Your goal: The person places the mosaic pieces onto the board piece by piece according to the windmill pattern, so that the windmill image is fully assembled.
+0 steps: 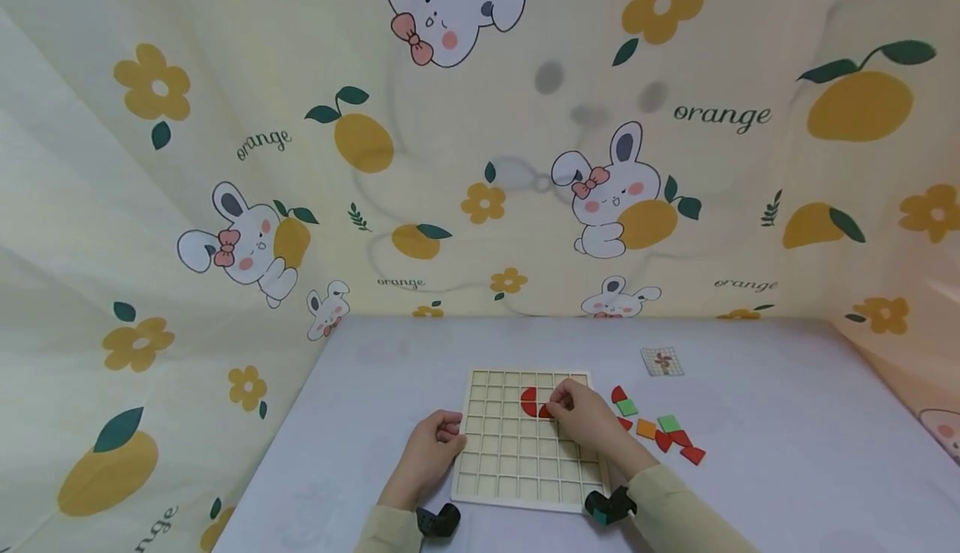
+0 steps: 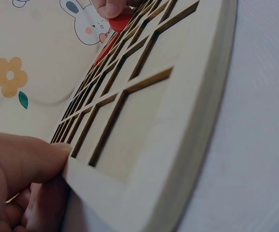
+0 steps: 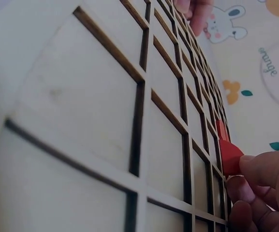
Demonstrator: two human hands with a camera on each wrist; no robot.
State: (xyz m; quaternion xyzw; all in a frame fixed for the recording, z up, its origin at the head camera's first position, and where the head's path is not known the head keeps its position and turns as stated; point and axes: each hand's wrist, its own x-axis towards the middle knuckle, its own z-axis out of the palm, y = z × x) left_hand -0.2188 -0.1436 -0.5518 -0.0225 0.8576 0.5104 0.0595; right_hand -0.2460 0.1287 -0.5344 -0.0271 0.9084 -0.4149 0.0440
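Note:
A square wooden grid board (image 1: 517, 453) lies on the table. Its left edge is gripped by my left hand (image 1: 430, 457), thumb on the top face in the left wrist view. Two red quarter-circle pieces (image 1: 529, 402) sit in adjoining cells toward the board's far side, one above the other. Just right of the lower one, my right hand (image 1: 581, 420) pinches another red quarter-circle piece (image 3: 231, 157) between thumb and finger. That piece stands tilted over the grid in the right wrist view, its edge right at a cell.
Right of the board lie loose pieces: several red quarter-circles (image 1: 693, 455), two green squares (image 1: 667, 424) and an orange square (image 1: 646, 429). A small patterned card (image 1: 663, 361) rests behind them. A printed curtain (image 1: 480, 286) stands at the table's back edge.

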